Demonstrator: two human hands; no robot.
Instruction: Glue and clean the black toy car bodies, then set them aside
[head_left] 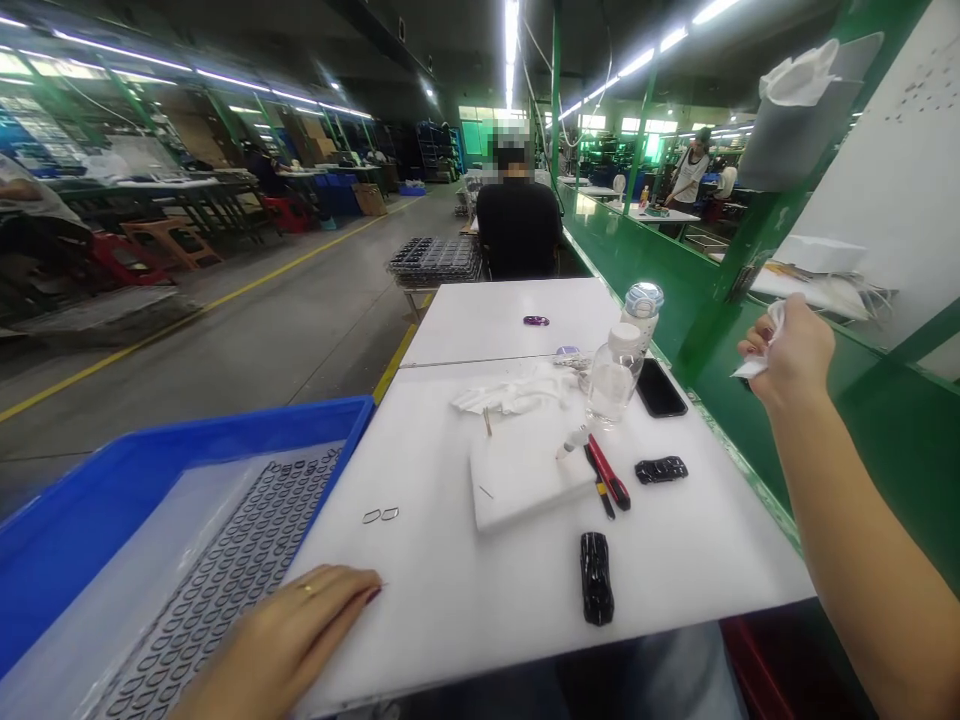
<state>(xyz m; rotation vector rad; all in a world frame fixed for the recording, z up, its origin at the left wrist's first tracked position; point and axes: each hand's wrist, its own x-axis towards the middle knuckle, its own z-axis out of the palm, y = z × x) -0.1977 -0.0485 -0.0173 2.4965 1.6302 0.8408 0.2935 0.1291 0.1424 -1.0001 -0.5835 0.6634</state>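
My right hand [799, 350] is raised over the green ledge on the right, its fingers closed round a crumpled white tissue [752, 368]. At the table's lower left rests my left hand [300, 625], fingers pressed together; a thin tip shows at the fingertips, too small to name. Just beyond it lie two small dark ring-shaped frames [381, 515]. A blue tray [180, 430] beside that hand holds a clear sheet with rows of similar frames [225, 560]. Two glossy black car-shaped pieces lie on the table, one in front [597, 578] and one farther right [660, 469].
On the white table [450, 590] are a white block [525, 480], a red utility knife [609, 472], a clear bottle [611, 380], a phone [661, 388] and crumpled tissue [517, 393]. A person in black [519, 228] sits beyond. A grey holder [799, 135] hangs upper right.
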